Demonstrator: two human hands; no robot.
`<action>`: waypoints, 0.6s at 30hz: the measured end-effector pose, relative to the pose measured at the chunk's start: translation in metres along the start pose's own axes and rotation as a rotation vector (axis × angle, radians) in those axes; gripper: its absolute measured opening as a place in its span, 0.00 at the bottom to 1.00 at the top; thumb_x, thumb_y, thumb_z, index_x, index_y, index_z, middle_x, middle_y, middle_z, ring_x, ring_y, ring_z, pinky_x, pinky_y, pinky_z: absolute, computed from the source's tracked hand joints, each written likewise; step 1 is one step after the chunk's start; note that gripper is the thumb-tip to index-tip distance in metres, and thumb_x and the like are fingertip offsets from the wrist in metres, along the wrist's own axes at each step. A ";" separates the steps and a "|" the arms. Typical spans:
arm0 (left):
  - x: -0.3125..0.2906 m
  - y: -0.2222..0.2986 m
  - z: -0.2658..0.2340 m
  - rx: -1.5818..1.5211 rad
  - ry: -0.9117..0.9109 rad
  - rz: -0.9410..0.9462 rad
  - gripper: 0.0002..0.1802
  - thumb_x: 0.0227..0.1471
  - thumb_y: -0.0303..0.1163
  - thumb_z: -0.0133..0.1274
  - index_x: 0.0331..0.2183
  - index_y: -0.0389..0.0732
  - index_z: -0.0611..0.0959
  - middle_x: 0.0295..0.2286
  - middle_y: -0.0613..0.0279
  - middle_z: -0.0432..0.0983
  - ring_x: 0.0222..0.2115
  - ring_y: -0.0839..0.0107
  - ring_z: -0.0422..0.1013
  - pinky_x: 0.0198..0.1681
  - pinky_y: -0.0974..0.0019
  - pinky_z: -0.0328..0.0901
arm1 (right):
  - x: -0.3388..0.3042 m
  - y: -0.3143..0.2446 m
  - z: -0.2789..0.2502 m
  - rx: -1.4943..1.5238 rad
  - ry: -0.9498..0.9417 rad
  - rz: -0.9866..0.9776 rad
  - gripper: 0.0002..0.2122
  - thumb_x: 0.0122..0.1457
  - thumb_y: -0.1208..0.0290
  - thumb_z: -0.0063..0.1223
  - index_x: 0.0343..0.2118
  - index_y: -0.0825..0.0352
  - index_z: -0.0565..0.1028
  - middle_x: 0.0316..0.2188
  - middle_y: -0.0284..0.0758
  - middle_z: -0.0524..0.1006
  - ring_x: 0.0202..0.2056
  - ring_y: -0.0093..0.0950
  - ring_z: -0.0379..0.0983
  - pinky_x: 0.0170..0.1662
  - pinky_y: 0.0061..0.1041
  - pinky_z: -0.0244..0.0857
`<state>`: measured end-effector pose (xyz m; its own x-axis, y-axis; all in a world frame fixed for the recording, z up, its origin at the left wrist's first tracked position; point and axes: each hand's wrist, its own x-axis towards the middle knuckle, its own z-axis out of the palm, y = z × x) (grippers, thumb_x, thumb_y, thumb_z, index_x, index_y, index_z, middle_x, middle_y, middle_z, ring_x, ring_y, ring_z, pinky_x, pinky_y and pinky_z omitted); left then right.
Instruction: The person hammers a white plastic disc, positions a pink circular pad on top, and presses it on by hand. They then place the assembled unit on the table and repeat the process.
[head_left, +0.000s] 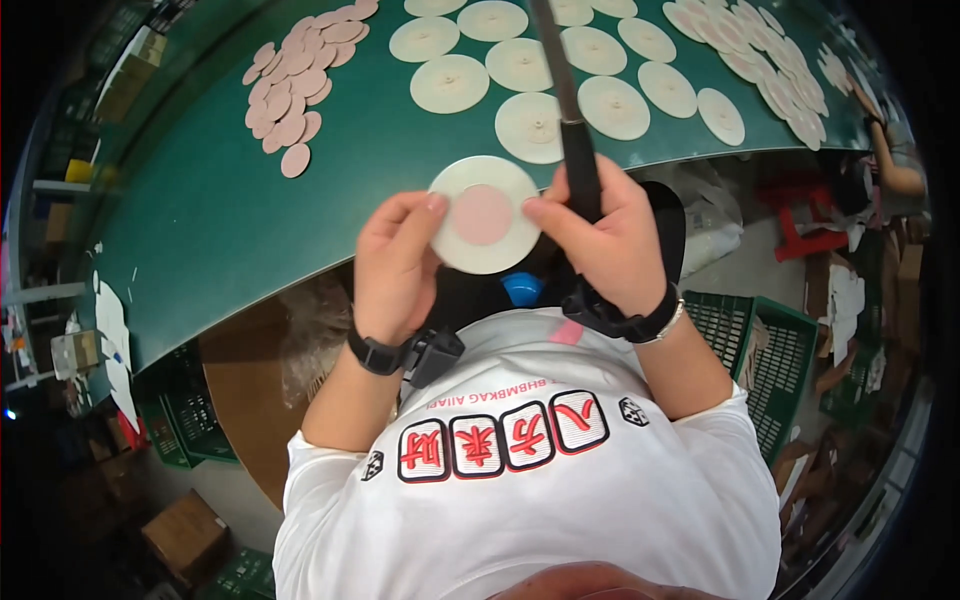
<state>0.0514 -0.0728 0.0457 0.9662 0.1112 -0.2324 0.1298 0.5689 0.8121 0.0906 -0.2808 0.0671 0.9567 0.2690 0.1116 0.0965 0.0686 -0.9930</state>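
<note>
Just in front of the green table's near edge, I hold a round cream-white disc (465,257) between both hands. A smaller pale pink disc (482,216) lies on its middle. My left hand (393,262) pinches the left rim, thumb on top. At the right rim, the thumb of my right hand (612,240) presses on the disc. A dark rod with a black handle (579,165) stands up from between this hand's thumb and fingers, reaching past the top of the picture; its lower end is hidden. Black bands circle both wrists.
On the green table (210,230) lie a heap of pink discs (290,90) at left, several spread white discs (450,83) in the middle, and piled white discs (760,65) at right. Green crates (790,350) and a red stool (805,215) stand below. Another person's arm (880,140) shows far right.
</note>
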 end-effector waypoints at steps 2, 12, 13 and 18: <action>0.003 -0.004 0.004 0.011 -0.034 -0.045 0.11 0.64 0.31 0.56 0.45 0.35 0.81 0.35 0.63 0.81 0.33 0.73 0.78 0.39 0.69 0.73 | -0.002 -0.001 -0.013 -0.006 0.047 0.059 0.09 0.58 0.80 0.64 0.34 0.67 0.72 0.26 0.25 0.75 0.17 0.10 0.61 0.19 0.13 0.52; -0.005 -0.011 0.004 0.104 -0.256 -0.198 0.18 0.66 0.33 0.53 0.54 0.36 0.76 0.46 0.60 0.78 0.45 0.72 0.75 0.50 0.65 0.70 | 0.009 -0.006 -0.092 0.088 0.374 0.168 0.09 0.60 0.78 0.62 0.35 0.65 0.70 0.19 0.24 0.69 0.15 0.13 0.60 0.16 0.16 0.49; -0.008 -0.008 -0.003 0.250 -0.253 -0.169 0.18 0.65 0.32 0.53 0.54 0.36 0.76 0.46 0.60 0.78 0.45 0.72 0.75 0.50 0.65 0.70 | 0.020 -0.008 -0.106 0.066 0.447 0.144 0.09 0.60 0.77 0.62 0.35 0.65 0.70 0.18 0.24 0.68 0.15 0.13 0.60 0.16 0.16 0.49; -0.015 0.005 -0.007 0.444 -0.288 -0.083 0.19 0.63 0.27 0.54 0.54 0.35 0.76 0.45 0.61 0.77 0.43 0.72 0.74 0.49 0.68 0.69 | 0.081 -0.002 -0.195 -0.074 0.846 -0.199 0.09 0.61 0.75 0.61 0.32 0.64 0.69 0.17 0.25 0.68 0.14 0.15 0.57 0.17 0.19 0.49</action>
<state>0.0357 -0.0663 0.0494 0.9627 -0.1827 -0.1997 0.2295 0.1595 0.9601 0.2212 -0.4466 0.0701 0.8000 -0.5474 0.2457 0.2734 -0.0319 -0.9614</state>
